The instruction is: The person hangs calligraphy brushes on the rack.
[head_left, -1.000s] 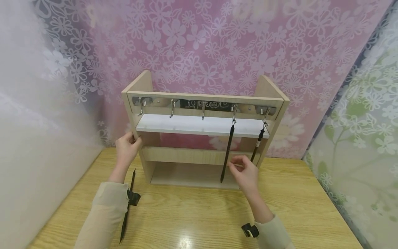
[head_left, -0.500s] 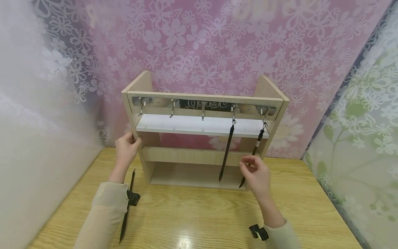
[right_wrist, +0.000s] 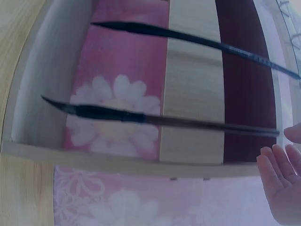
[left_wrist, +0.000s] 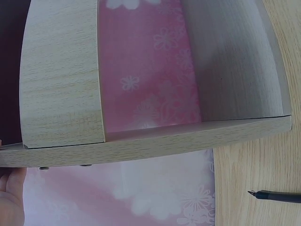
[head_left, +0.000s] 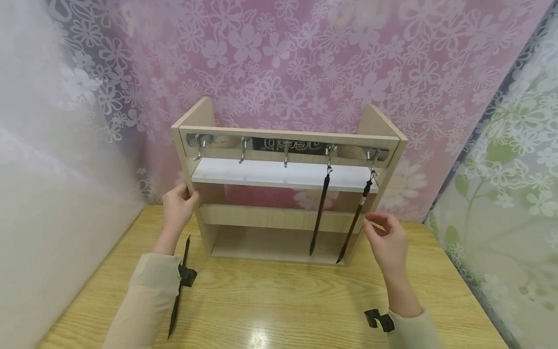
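Note:
My left hand point(head_left: 178, 208) grips the left side panel of a light wooden shelf point(head_left: 244, 216). In the left wrist view only part of that hand point(left_wrist: 13, 197) shows, at the panel's edge. My right hand point(head_left: 388, 242) is just off the shelf's right side, fingers loosely bent, holding nothing. Two dark writing brushes hang tip-down by loops from the two rightmost hooks: a black one point(head_left: 320, 213) and, nearer my right hand, a brown-handled one point(head_left: 356, 215). A third black brush point(head_left: 176, 303) lies on the table beside my left forearm, partly covered by the wrist camera.
A metal hook rail point(head_left: 287, 146) runs across the shelf's upper front board, with several hooks. Below it is a white shelf board point(head_left: 261, 173). The wood-grain table point(head_left: 244, 310) stretches in front, and patterned curtains point(head_left: 279, 63) surround the back and sides.
My right hand has moved right, from beside the black hanging brush, past the brown-handled one, to outside the shelf. The hanging brushes have swung slightly. My left hand stays on the panel.

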Demonstrator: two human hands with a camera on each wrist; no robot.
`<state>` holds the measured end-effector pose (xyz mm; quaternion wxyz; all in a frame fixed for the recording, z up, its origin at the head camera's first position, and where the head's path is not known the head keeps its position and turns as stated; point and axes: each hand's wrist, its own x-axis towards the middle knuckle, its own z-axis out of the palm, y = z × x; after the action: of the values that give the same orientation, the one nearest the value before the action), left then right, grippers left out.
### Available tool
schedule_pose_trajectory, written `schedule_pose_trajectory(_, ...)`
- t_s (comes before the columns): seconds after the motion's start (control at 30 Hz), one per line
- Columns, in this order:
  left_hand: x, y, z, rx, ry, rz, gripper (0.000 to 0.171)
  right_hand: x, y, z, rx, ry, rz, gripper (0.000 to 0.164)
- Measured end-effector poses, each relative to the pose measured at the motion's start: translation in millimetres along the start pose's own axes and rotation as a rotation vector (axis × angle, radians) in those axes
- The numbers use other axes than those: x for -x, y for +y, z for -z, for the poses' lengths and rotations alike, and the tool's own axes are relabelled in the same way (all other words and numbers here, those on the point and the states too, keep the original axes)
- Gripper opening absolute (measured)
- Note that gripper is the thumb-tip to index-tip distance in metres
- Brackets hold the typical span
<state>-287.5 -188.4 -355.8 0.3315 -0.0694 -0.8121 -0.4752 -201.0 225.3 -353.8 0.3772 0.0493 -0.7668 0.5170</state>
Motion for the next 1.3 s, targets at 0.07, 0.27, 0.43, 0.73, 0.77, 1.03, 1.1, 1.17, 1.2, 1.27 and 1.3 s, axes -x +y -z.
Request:
schedule_pose_trajectory(0.07, -0.3, -0.4, -0.4, 0.001, 0.002, 0.000, 0.014, -3, 2, 4, 0.021, 0.018, -0.004, 0.015)
schedule_pose_trajectory(0.27, -1.1, -1.3, -1.2, -0.014, 0.012, -0.004, 0.009, -11, 8, 11, 0.088, 0.033, -0.016, 0.018)
schedule_pose_trajectory(0.43, -1.8, -0.8, -0.8, 0.001, 0.003, -0.012, 0.013, -19, 11, 13, 0.110, 0.014, -0.059, 0.025)
schedule_pose_trajectory(0.73, -1.4, -0.2, -0.8, -0.004, 0.001, 0.016, 0.012, -33, 19, 9, 0.122, -0.066, -0.146, 0.036)
schedule_pose_trajectory(0.77, -1.3, -0.3, -0.8, -0.004, 0.003, 0.016, 0.012, -35, 21, 8, 0.123, -0.072, -0.147, 0.036)
schedule_pose_trajectory(1.03, -0.8, -0.2, 0.1, -0.004, 0.002, 0.010, 0.012, -44, 29, -4, 0.079, -0.056, -0.142, 0.037)
schedule_pose_trajectory(1.1, -0.8, -0.2, 0.2, 0.007, -0.002, 0.007, 0.014, -45, 28, -6, 0.087, -0.043, -0.140, 0.036)
schedule_pose_trajectory(1.17, -0.5, -0.2, 0.3, 0.016, -0.007, 0.006, 0.016, -46, 27, -7, 0.089, -0.034, -0.137, 0.034)
schedule_pose_trajectory(1.2, -0.3, -0.5, 0.3, 0.020, -0.009, 0.007, 0.018, -46, 26, -8, 0.092, -0.029, -0.135, 0.034)
schedule_pose_trajectory(1.27, 0.2, -0.5, 0.5, 0.025, -0.012, 0.012, 0.017, -46, 26, -9, 0.096, -0.018, -0.127, 0.033)
schedule_pose_trajectory(1.3, 0.5, -0.4, 0.5, 0.026, -0.013, 0.015, 0.017, -46, 26, -10, 0.097, -0.013, -0.122, 0.032)
